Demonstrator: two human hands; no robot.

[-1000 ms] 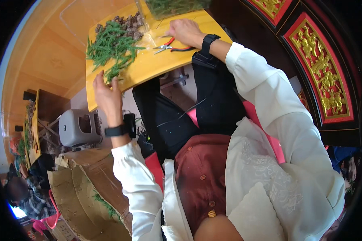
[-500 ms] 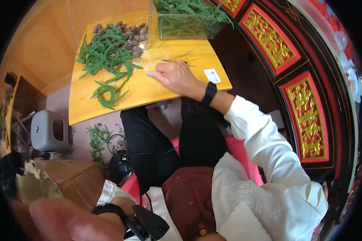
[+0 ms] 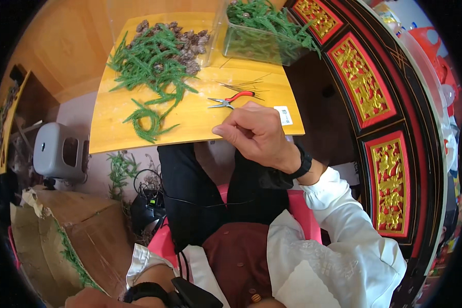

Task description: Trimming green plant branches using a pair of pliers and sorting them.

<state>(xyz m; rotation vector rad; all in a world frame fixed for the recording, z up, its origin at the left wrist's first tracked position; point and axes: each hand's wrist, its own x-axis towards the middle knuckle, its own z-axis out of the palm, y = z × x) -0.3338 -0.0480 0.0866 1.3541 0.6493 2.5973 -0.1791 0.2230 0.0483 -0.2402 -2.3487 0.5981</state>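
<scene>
My right hand (image 3: 256, 131) hovers above the near edge of the yellow table (image 3: 190, 120), its fingers curled in. Anything inside them is hidden. Just beyond it lie pliers (image 3: 231, 100) with red-and-black handles, jaws to the left. Thin dark wires (image 3: 244, 85) are scattered behind the pliers. To the left, a green artificial pine sprig bent into a ring (image 3: 145, 122) rests on the table. More pine sprigs (image 3: 151, 59) are heaped farther back, beside brown pine cones (image 3: 194, 47). Only part of my left hand (image 3: 95, 299) shows at the lower edge; its fingers are hidden.
A clear bin (image 3: 256, 47) full of green sprigs stands at the table's back right. A white label (image 3: 283, 115) lies near the right corner. On the floor are a grey stool (image 3: 59, 151) and a cardboard box (image 3: 95, 226). Carved red-and-gold panels (image 3: 390, 182) line the right.
My right hand has drawn back from the wires toward me, and the pliers have come into sight. My left hand has sunk mostly below the lower edge.
</scene>
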